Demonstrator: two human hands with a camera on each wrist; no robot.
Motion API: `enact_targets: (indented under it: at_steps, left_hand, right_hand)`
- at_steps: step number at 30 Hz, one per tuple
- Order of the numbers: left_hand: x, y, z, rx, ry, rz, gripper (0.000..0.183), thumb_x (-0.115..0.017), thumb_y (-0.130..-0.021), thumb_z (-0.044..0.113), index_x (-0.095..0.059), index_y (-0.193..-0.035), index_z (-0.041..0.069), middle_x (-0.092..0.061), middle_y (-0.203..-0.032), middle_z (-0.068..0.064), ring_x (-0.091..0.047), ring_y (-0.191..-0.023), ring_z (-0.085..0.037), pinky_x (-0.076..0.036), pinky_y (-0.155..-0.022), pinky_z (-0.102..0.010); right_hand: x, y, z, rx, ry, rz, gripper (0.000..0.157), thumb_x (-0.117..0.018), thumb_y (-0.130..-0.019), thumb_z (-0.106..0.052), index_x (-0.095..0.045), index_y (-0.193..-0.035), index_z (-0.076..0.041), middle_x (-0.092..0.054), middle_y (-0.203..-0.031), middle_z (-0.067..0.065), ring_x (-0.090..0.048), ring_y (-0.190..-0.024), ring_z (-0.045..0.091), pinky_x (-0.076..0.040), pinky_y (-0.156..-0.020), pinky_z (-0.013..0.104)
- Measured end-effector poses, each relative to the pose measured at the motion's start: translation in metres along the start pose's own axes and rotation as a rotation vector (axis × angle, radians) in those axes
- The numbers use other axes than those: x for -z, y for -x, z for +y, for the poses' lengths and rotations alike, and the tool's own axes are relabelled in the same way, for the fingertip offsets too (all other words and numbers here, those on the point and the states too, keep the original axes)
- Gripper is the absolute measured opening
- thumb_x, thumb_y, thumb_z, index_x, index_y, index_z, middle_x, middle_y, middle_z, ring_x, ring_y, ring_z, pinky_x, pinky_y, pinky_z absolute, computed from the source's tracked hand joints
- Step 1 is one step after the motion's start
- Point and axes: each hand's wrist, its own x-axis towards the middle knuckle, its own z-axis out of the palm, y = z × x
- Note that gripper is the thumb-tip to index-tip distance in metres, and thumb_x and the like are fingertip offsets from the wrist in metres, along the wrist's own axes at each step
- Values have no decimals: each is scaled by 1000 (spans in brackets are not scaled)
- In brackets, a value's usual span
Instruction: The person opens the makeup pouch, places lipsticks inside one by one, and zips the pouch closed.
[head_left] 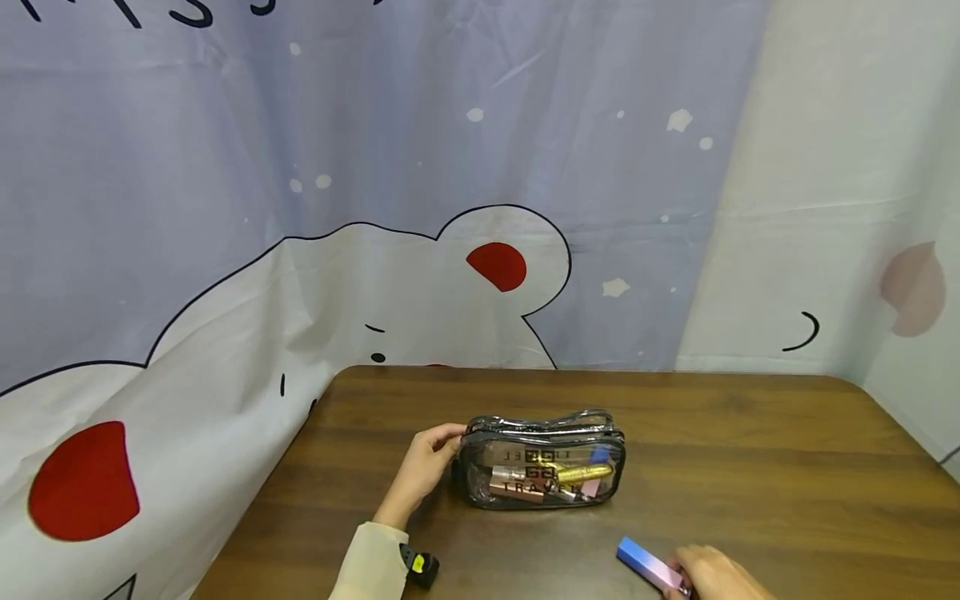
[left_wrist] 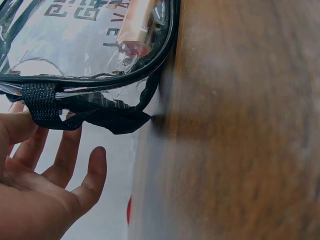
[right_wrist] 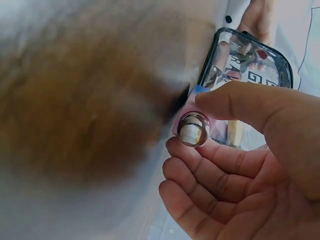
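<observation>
A clear cosmetic pouch (head_left: 540, 467) with dark edging and printed lettering stands on the wooden table. Through its wall show a gold tube (head_left: 585, 473), a rose-gold tube (head_left: 517, 487) and other small cosmetics. My left hand (head_left: 423, 467) grips the pouch's upper left end; close up, its thumb is at the black strap (left_wrist: 40, 105) there, with the other fingers spread behind. At the table's front, my right hand (head_left: 712, 573) pinches a slim blue-and-pink cosmetic tube (head_left: 645, 565) between thumb and fingers. Its rounded shiny end (right_wrist: 193, 129) faces the right wrist camera.
Behind the brown table (head_left: 750, 450) hangs a printed curtain (head_left: 420, 150) that also runs down its left side. A pale sleeve (head_left: 372, 562) and a small black wrist device (head_left: 422, 568) are on the left arm.
</observation>
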Motion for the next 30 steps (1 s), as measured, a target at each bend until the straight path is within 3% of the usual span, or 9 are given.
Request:
enact_targets:
  at_steps: [5,13,25,30]
  left_hand:
    - [1,0,8,2,13,-10,18,-56,-92,-4,-68,-106,-5,-67,-103,-21,-53,-78,-7,-47,-71,-20]
    - [-2,-8,-17,13,40,3,19,-58,-93,1,-70,-107,-1,-68,-105,-17,-55,-80,-6,-48,-72,-19]
    - [-2,-9,-17,-3,35,-1,19,-58,-92,2,-70,-107,-1,-68,-106,-17,-55,-82,-7,-48,-73,-20]
    - [-1,-4,-8,1,8,-6,19,-56,-93,-1,-69,-108,-2,-68,-107,-19,-54,-84,-11,-48,-73,-21]
  right_hand:
    - [6,-1,0,-45,-10,-22,15,-74,-77,-17,-60,-79,-12,-39,-70,-18,-34,-67,-4,-30,-56,22]
    - [13,-3,-2,-76,-30,-60,13,-73,-79,-17,-61,-82,-12,-41,-72,-17,-35,-68,-4,-31,-56,22]
    - [29,-1,-3,14,56,15,16,-74,-74,-14,-60,-80,-17,-42,-74,-20,-35,-70,-5,-35,-56,23]
    - [35,-2,-4,27,68,18,16,-74,-74,-13,-60,-80,-18,-43,-75,-20,-36,-70,-5,-36,-56,23]
